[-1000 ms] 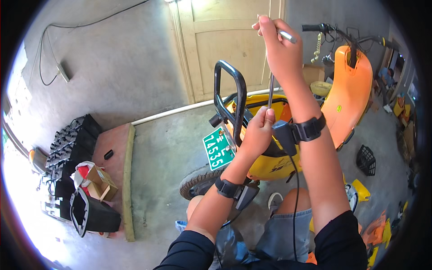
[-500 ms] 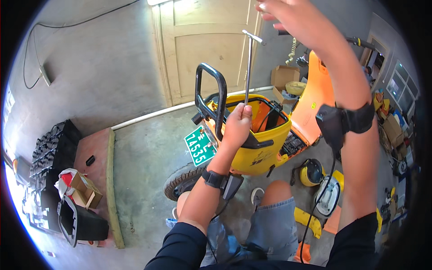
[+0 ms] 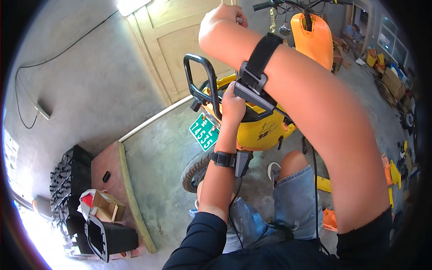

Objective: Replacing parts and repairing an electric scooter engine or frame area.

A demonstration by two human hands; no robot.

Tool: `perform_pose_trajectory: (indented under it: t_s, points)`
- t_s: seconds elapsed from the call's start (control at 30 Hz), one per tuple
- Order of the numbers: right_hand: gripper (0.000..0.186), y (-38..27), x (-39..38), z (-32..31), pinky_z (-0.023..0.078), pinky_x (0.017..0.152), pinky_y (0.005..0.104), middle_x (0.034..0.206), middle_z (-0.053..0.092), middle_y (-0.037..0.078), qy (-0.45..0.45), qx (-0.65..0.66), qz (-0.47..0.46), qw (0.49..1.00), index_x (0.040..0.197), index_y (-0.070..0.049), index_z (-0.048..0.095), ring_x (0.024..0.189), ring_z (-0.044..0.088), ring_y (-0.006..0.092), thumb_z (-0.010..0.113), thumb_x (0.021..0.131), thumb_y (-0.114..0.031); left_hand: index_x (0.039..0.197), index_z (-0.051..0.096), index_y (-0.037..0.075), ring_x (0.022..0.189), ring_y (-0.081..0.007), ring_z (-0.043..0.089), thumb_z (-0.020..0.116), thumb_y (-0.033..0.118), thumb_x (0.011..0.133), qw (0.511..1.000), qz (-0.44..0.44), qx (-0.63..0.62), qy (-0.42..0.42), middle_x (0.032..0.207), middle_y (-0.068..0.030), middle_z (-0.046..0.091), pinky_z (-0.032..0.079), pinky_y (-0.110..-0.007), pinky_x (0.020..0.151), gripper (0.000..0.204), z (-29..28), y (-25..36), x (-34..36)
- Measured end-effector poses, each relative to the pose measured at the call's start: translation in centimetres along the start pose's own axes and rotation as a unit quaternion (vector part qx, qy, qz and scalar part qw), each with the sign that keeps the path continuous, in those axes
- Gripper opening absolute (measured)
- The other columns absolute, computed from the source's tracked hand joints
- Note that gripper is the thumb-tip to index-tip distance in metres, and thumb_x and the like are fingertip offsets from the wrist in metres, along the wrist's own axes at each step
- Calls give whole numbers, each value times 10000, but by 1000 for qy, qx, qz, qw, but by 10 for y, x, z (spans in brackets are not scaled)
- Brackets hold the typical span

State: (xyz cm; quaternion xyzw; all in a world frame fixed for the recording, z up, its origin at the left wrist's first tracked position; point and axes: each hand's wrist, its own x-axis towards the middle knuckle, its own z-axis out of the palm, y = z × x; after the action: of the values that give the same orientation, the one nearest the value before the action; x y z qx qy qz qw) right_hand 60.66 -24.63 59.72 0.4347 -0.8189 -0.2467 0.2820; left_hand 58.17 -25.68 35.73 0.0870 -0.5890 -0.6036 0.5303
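Note:
My right hand [image 3: 219, 23] is raised high, closed around the crossbar of a T-handle wrench [image 3: 239, 20], whose metal end shows beside the fingers. My right forearm crosses in front and hides most of the shaft. Lower down, my left hand [image 3: 233, 105] is wrapped round that shaft, just above the yellow tail body [image 3: 258, 132] of a two-wheeler. The black grab rail [image 3: 201, 57] rises left of the left hand. Where the wrench's lower end sits within the body is hidden.
Below the tail are a green plate [image 3: 203, 131] and the rear tyre [image 3: 194, 173]. An orange front panel [image 3: 310, 38] stands beyond my right arm. At left, a black bin [image 3: 119, 234] and an open carton [image 3: 109, 206] sit by a low ledge. Loose panels lie at right.
My right hand, open and raised before, has come over to the wrench's crossbar and closed on it. My left hand keeps its grip on the shaft. The whole view has tilted.

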Motion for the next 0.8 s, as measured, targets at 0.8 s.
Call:
perform_pose_trajectory:
  t_s: [0.8]
  points:
    - [144,10,37,-3,439,435,331,794,672,-82,-7,23,-33,999,914,-242,746,658,647,119,718,774,-254,821,530,38,527,-104,476,463,300,1032,997,-37,65,-17,599,-16,497,394,-276,524,343,-4,-11,4]
